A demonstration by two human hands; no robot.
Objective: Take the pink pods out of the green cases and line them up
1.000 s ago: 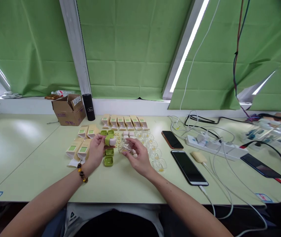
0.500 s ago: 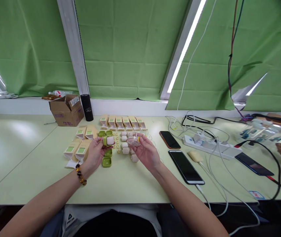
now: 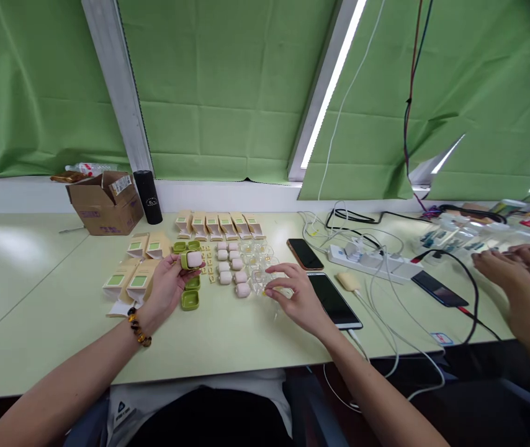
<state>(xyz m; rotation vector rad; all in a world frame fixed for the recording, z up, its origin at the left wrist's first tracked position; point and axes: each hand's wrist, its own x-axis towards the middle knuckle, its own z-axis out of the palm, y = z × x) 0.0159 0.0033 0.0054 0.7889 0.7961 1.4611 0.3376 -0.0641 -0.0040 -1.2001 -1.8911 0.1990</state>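
Note:
My left hand (image 3: 170, 282) is closed around a small green square case (image 3: 184, 261) with a pale pink rounded block (image 3: 195, 259) at its front. Below that hand, another green case (image 3: 190, 300) lies on the table. My right hand (image 3: 295, 295) has thumb and fingers apart, low over a cluster of clear plastic pieces (image 3: 256, 273); whether its tips touch one is hard to see. Rows of pale pink blocks (image 3: 242, 290) lie between the hands. Small yellow parts (image 3: 212, 279) sit in columns beside the green cases.
Cardboard packages with green labels stand at left (image 3: 115, 279) and behind (image 3: 226, 226). A cardboard box (image 3: 107, 205) and black bottle (image 3: 148, 197) are farther back. Phones (image 3: 334, 301), cables and a power strip (image 3: 377, 264) lie right. Another person's hands (image 3: 502, 267) work at far right.
My right hand has moved right, from beside the green case to the clear pieces, and its fingers have parted from the clear piece. The left keeps its hold. The view has turned right.

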